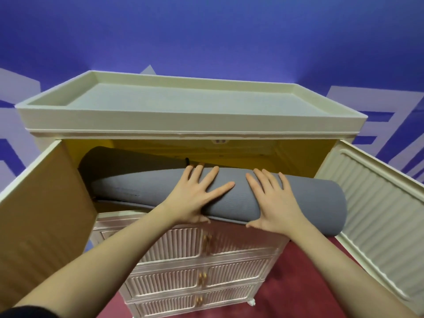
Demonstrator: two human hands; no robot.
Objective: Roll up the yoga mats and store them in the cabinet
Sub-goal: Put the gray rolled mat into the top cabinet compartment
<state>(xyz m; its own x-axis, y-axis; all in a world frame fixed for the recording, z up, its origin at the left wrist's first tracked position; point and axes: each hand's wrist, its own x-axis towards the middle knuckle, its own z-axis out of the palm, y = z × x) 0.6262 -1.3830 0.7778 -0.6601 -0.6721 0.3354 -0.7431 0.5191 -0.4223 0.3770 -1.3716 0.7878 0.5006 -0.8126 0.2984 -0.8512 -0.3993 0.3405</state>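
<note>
A rolled grey yoga mat (pixel 321 203) lies slantwise across the open top compartment of the cream cabinet (pixel 110 125); its left end is inside, its right end sticks out past the front on the right. My left hand (pixel 195 193) and my right hand (pixel 273 198) press flat on the roll with fingers spread, side by side near its middle. Behind it a darker grey rolled mat (pixel 128 159) lies deeper in the yellow-lined compartment, with a black strap visible.
Both top doors stand wide open: the left door (pixel 48 203) shows its brown inner face, the right door (pixel 380 198) its ribbed cream face. Lower compartments with ribbed doors (pixel 183 244) are closed. A dark red floor (pixel 305 283) lies below; a blue wall stands behind.
</note>
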